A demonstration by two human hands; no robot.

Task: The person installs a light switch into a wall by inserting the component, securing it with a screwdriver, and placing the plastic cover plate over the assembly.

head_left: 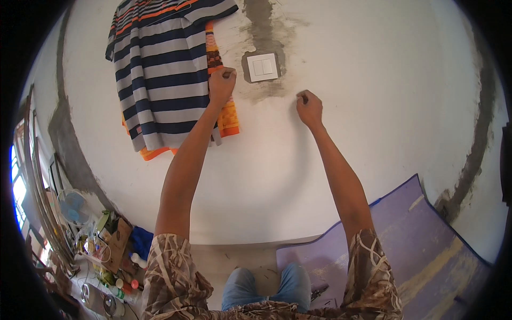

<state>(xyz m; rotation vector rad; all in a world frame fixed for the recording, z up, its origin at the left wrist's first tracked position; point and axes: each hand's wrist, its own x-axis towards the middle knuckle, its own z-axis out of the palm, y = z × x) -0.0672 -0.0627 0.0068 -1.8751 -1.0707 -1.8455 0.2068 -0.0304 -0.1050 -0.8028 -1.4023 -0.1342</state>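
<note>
A white wall switch [262, 67] with two rockers sits slightly tilted in a rough patch of grey cement [261, 26]. To its left, my left hand [222, 85] is raised with the fingers curled closed, in front of the edge of a hanging striped shirt [162, 77]. Behind that shirt shows an orange and yellow patterned cloth [229, 120], partly covered by my hand. Below and right of the switch, my right hand [310, 109] is closed before the white wall [368, 106], thumb and forefinger bent together. Whatever either hand holds, if anything, is too small or hidden.
A purple mat [384, 234] with worn patches lies at the lower right, against the wall. At the lower left are a fan [73, 207], a cardboard box [118, 246], a blue bag [142, 241], bottles and leaning poles [40, 176].
</note>
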